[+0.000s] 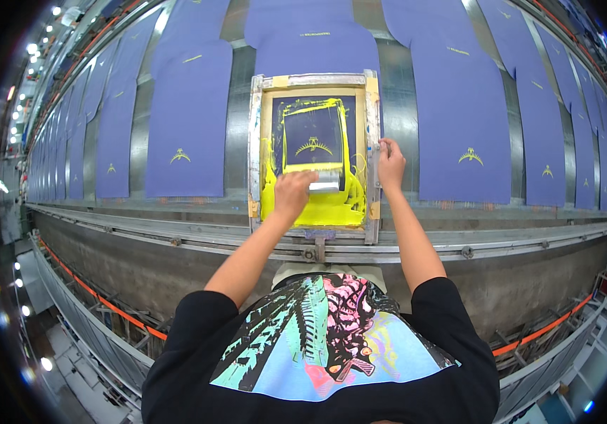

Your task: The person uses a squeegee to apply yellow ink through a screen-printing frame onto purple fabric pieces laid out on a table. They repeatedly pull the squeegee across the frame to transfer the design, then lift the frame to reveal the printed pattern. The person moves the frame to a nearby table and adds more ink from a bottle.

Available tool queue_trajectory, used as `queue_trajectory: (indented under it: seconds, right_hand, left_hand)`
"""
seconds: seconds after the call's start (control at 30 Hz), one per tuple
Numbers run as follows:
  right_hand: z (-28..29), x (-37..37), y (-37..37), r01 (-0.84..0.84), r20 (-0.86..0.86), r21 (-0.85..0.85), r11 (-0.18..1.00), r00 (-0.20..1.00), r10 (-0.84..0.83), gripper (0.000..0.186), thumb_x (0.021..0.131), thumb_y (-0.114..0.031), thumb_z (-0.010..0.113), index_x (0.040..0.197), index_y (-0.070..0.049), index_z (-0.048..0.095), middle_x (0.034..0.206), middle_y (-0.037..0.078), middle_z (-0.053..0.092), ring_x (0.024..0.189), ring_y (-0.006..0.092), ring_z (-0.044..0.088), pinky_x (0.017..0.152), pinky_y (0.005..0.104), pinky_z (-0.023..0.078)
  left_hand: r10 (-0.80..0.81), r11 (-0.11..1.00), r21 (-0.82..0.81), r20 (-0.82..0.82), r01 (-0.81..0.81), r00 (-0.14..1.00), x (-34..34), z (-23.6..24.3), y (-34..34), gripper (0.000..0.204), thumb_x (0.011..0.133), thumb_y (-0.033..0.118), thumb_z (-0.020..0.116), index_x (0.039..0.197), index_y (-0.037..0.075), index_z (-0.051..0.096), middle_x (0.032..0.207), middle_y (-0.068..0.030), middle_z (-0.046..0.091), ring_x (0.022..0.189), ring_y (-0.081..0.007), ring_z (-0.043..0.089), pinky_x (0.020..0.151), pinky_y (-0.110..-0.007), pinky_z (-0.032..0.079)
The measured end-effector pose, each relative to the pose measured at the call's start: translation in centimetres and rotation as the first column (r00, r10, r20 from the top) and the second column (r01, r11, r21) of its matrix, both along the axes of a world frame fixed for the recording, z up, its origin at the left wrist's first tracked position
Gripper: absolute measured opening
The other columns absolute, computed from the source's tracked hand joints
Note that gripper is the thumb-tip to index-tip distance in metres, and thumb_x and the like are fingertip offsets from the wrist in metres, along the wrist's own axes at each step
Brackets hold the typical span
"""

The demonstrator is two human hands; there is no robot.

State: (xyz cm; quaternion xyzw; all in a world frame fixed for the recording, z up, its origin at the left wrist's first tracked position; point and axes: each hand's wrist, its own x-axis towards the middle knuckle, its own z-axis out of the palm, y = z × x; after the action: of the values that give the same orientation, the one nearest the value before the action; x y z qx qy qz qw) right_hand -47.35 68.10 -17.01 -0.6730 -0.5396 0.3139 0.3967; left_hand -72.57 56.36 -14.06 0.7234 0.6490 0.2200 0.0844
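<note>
A silk-screen frame with metal rails lies over a blue-purple fabric panel on the long table. Inside it, bright yellow ink pools along the near end and streaks up both sides of a dark mesh window bearing a crest-like design. My left hand is closed around a squeegee, whose metal part shows to the right of my fingers and whose far edge is coated yellow. At the frame's right rail, my right hand has its fingers curled against the edge, gripping it.
More blue-purple fabric panels with small yellow prints lie in a row to the left and right. A metal rail runs along the table's near edge, in front of my body. Orange strips line structures behind me.
</note>
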Motion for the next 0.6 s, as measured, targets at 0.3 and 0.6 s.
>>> queue_trajectory:
  seconds: [0.3, 0.6]
  right_hand:
    - [-1.7, -0.1, -1.5, -0.038, 0.024, -0.046, 0.998, 0.999, 0.039, 0.019, 0.102, -0.022, 0.06, 0.108, -0.007, 0.07, 0.069, 0.014, 0.063, 0.061, 0.0265, 0.059, 0.064, 0.0415, 0.047]
    - [-3.5, 1.8, -0.4, -0.055, 0.025, 0.036, 0.998, 0.998, 0.054, 0.017, 0.102, -0.02, 0.061, 0.106, -0.007, 0.071, 0.064, 0.009, 0.058, 0.057, 0.0173, 0.051, 0.057, 0.0394, 0.041]
  left_hand:
    - [0.165, 0.926, -0.339, -0.032, -0.166, 0.986, -4.9, -0.1, 15.5, 0.036, 0.085, 0.012, 0.064, 0.112, 0.029, 0.079, 0.105, -0.0099, 0.076, 0.097, -0.0333, 0.073, 0.085, -0.046, 0.059]
    - [0.063, 0.981, -0.18, -0.062, -0.073, 0.996, 0.3, -3.0, 8.7, 0.034, 0.083, 0.005, 0.064, 0.106, 0.025, 0.08, 0.095, -0.0085, 0.076, 0.092, -0.0304, 0.072, 0.081, -0.047, 0.058]
